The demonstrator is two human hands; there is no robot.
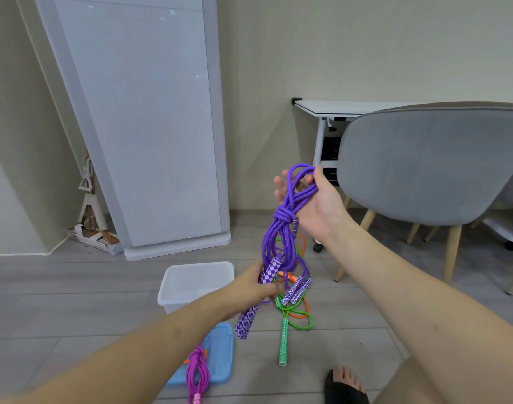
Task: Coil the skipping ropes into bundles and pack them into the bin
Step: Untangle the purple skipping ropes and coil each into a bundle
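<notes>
Purple rope bundle (pixel 281 228) grasped by both grips, right hand (pixel 313 199), left hand (pixel 258 287), one bin (pixel 197 282)

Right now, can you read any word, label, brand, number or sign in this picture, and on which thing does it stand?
None can be read.
Rope handles: only diamond and check patterns, no letters.
Flattened box by the wall: no print can be made out.
Bin and blue lid: no label shows.
</notes>
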